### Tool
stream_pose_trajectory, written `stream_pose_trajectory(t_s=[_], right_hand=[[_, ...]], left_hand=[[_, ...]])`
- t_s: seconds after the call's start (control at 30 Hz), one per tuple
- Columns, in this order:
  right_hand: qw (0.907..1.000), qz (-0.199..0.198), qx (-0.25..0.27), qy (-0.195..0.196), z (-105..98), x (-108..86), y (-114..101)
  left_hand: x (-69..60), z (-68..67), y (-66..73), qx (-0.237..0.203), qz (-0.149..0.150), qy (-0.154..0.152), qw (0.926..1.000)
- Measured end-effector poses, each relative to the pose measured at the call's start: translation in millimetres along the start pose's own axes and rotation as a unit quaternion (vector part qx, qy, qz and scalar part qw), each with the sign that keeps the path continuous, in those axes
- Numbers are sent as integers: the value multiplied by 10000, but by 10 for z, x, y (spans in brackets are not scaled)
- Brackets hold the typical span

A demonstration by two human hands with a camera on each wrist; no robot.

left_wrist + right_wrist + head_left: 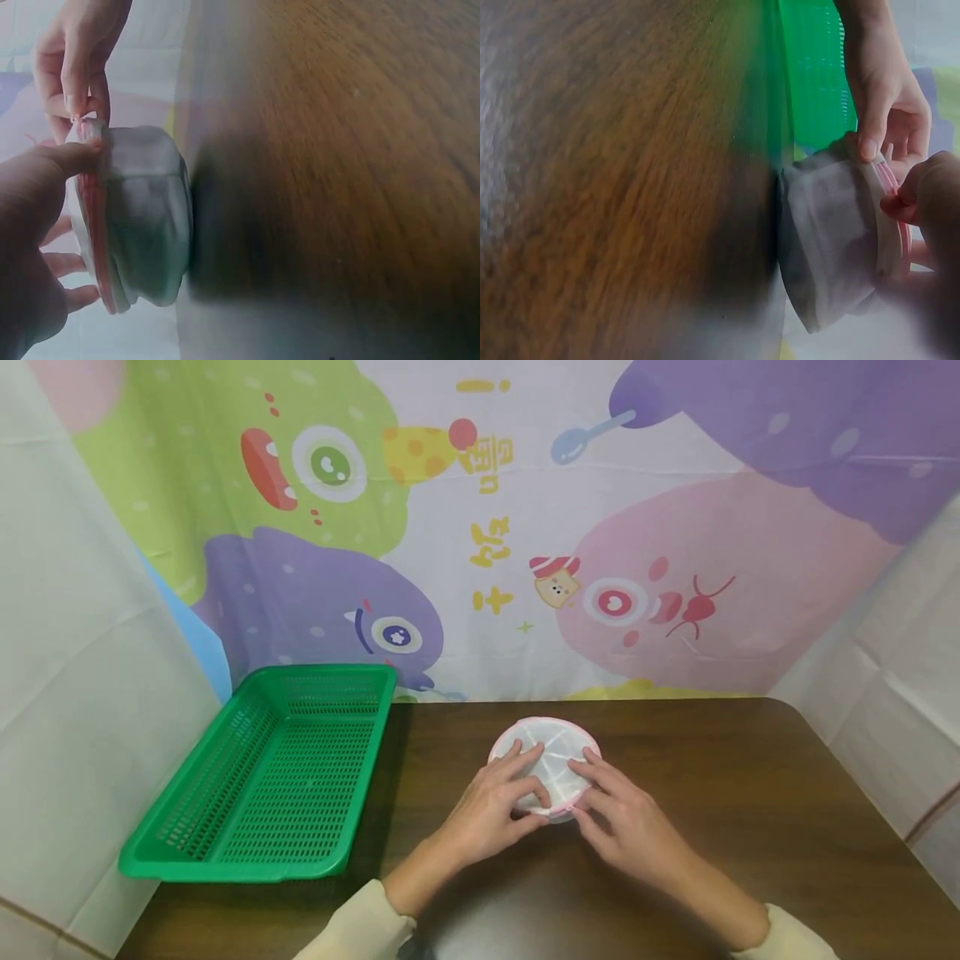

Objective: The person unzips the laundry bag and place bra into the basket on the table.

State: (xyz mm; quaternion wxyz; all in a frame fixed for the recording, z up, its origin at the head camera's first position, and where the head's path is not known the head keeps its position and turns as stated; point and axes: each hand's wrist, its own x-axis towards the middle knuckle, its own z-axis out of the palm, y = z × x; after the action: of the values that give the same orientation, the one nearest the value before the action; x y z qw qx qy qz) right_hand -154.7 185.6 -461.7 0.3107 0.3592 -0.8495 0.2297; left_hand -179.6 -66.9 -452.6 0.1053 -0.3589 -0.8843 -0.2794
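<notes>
A round white mesh pouch (553, 758) with a pink zipper edge stands on the brown table. My left hand (491, 806) grips its near left rim, thumb at the front edge and fingers spread over the top. At the zipper on the near right side, my right hand (633, 827) pinches with thumb and finger while other fingers rest on the top. The left wrist view shows the pouch's (150, 214) soft side wall and both hands close together at the zipper. In the right wrist view, the pouch (832, 225) appears upright on the table.
To the left lies a green perforated plastic basket (300, 793) with nothing in it. Behind the brown table (712, 777) hangs a cloth (480, 660) printed with cartoon monsters. Pale cloth walls stand at both sides.
</notes>
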Motion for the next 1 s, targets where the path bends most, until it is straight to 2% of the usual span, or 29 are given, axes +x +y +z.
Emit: stream_pose_trajectory(t_s=[0.43,0.73,1.0], right_hand=[[10000,-4,52,-22,-18,-3,53],[9996,32,-172,-234,-6,88,-58],[9986,31,-140,-516,60,146,-140]], left_hand=[[-29,-40,-30,111,23,120,9999],[-37,-40,-44,4,-184,145,9997],[-23,-15,-38,-60,-228,148,9996]])
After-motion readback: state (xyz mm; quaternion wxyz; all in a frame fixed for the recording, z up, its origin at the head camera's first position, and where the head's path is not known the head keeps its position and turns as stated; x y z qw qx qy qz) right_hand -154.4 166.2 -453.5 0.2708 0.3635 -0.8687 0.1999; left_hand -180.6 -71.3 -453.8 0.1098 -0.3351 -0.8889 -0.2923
